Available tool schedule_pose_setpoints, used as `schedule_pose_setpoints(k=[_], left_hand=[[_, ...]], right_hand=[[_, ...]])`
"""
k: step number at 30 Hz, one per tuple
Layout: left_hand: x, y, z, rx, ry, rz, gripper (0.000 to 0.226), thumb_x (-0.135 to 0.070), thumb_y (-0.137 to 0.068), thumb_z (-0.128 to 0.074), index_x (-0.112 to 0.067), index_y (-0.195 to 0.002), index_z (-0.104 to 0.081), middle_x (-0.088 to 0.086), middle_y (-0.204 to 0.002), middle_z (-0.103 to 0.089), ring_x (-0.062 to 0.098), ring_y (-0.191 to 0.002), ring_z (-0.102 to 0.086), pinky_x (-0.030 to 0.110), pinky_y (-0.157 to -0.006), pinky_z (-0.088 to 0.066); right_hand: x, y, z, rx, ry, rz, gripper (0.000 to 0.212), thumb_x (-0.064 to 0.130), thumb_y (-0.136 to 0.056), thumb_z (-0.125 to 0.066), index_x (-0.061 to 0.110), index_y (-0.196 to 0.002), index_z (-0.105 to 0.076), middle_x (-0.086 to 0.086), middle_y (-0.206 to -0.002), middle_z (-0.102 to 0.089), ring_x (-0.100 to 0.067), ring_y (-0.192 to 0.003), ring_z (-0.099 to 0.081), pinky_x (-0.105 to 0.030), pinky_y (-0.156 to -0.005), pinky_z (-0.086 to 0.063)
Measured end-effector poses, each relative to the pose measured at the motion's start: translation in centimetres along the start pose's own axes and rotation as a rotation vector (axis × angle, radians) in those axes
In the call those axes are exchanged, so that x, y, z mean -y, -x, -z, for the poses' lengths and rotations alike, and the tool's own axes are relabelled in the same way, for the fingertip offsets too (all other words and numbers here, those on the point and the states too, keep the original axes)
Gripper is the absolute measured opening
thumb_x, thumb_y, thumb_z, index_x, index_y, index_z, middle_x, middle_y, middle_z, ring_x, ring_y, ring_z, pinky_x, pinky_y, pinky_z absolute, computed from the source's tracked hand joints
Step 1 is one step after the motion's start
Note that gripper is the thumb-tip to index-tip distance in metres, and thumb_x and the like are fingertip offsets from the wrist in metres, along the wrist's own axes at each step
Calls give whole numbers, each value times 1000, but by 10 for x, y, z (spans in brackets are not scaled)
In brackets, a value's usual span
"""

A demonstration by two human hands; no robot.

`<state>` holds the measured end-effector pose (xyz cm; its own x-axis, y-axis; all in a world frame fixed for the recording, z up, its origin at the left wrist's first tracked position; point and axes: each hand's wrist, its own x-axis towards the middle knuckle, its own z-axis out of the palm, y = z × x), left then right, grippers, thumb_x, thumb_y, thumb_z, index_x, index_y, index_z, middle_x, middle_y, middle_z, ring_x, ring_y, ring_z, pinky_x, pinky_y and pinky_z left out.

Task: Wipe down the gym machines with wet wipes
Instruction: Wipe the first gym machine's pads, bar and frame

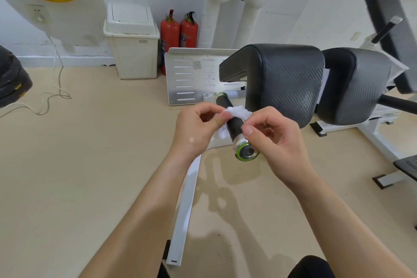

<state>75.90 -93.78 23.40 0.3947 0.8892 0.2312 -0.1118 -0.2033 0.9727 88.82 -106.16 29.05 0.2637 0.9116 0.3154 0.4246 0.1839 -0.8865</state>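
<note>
Two ends of the wipe point(237, 112), draped over the handle point(234, 130) left of the pad point(286, 79), are pinched by left hand point(198, 131) and right hand point(277, 142). Best kept taut and sawn along it.

The floor point(90, 153) left of the black handle point(233, 126) is wide and bare, so there is lots of room to reach in from that side. Right of the handle a big black pad point(282, 81) stands very close, with a second pad point(356, 88) past it, so that side is tight. Behind the handle's far end a metal plate point(187, 77) blocks the way, and under the handle a white bar point(185, 205) lies along the floor.
</note>
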Motion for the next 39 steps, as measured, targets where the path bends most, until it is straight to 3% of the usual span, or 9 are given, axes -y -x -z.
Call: schedule_pose_setpoints(k=[5, 10, 15, 18, 23, 27, 33, 36, 39], left_hand=[[35, -51, -3, -121, -81, 100, 12, -25, -83, -82, -23, -76, -73, -3, -68, -68, 11, -60, -56, 27, -65, -49], [51, -72, -1, -168, -94, 180, 12, -27, -84, -81, -18, -79, -74, 0, -73, -70, 11, -62, -61, 40, -74, -60], [25, -24, 6, -55, -65, 157, 10, -19, -87, -78, -10, -84, -76, 14, -80, -73, 16, -66, -62, 28, -60, -54], [7, 10, 5, 5, -6, 123, 8, -15, -87, -77, -10, -82, -76, 8, -76, -74, 13, -63, -62, 20, -60, -50], [10, -22, -5, -116, -69, 124, 10, -24, -84, -81, -18, -79, -75, 11, -76, -73, 17, -66, -62, 37, -67, -56], [10, -48, -8, -151, -127, 141, 13, -25, -83, -82, -26, -74, -73, -10, -65, -68, 11, -62, -60, 40, -72, -58], [-26, -16, -2, -16, -35, 67, 7, -16, -84, -80, -12, -88, -76, -7, -68, -69, 6, -59, -57, 15, -55, -42], [-45, -6, -5, -4, 18, 58, 9, -12, -84, -80, -10, -89, -72, -1, -71, -72, 10, -62, -64, 19, -55, -47], [-59, -3, -8, 28, 120, 83, 11, -1, -88, -71, -12, -89, -69, 1, -72, -74, 15, -70, -72, 23, -68, -56]], right_hand=[[-1, 1, 1, -2, 17, -14, 11, 22, -85, -68, 13, -79, -70, 3, -84, -63, -28, -77, -56, -27, -70, -42], [-2, 0, -2, -6, -5, -25, 12, 26, -83, -67, 15, -78, -69, 4, -82, -63, -23, -73, -56, -28, -69, -43], [-4, -2, -2, 1, -23, -22, 15, 32, -81, -66, 18, -77, -68, 4, -82, -62, -18, -73, -56, -29, -69, -42], [-5, -3, -2, 13, -41, -18, 15, 31, -81, -66, 17, -76, -67, 2, -81, -61, -16, -73, -56, -29, -69, -42], [-8, -3, -2, 21, -52, -6, 15, 32, -81, -66, 18, -76, -66, 4, -81, -61, -15, -73, -55, -29, -69, -40], [-7, -2, 0, 21, -46, -6, 14, 34, -81, -66, 22, -76, -67, 7, -82, -62, -15, -73, -56, -33, -71, -41], [-10, -20, 8, -110, -23, -20, 24, 30, -95, -58, 26, -113, -73, 10, -106, -67, -11, -92, -64, -31, -81, -50], [-10, -35, 6, -71, 69, -20, 23, 26, -98, -61, 31, -116, -73, 14, -110, -68, -4, -94, -66, -27, -82, -51], [-8, -41, -1, -17, 47, -12, 23, 23, -98, -64, 28, -117, -74, 12, -104, -75, -8, -96, -71, -28, -86, -56]])
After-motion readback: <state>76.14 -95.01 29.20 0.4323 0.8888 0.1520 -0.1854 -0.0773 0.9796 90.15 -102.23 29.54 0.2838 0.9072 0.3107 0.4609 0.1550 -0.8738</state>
